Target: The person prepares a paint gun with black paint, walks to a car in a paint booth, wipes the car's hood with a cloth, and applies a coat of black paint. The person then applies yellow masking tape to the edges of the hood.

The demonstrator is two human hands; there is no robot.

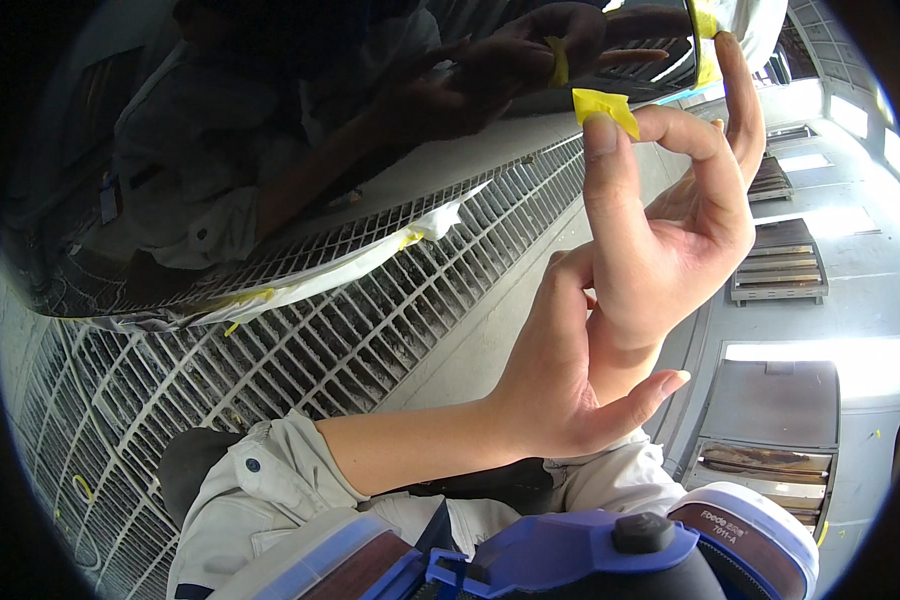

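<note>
My right hand (675, 215) is raised in front of a glossy black car panel (270, 150). A small piece of yellow tape (606, 105) sticks to its thumb tip, with the index finger curled over toward it. Its longest finger reaches up to the panel's edge beside another yellow tape strip (705, 30). My left hand (560, 375) comes in from the lower left and lies against the right wrist, thumb spread out to the right; its fingers are partly hidden behind the wrist. The panel mirrors both hands and my upper body.
White masking paper (370, 260) with yellow tape bits runs along the panel's lower edge. Below lies a metal floor grating (300, 350). Grey carts with stacked trays (780, 265) stand at right. A blue respirator (570, 555) fills the bottom edge.
</note>
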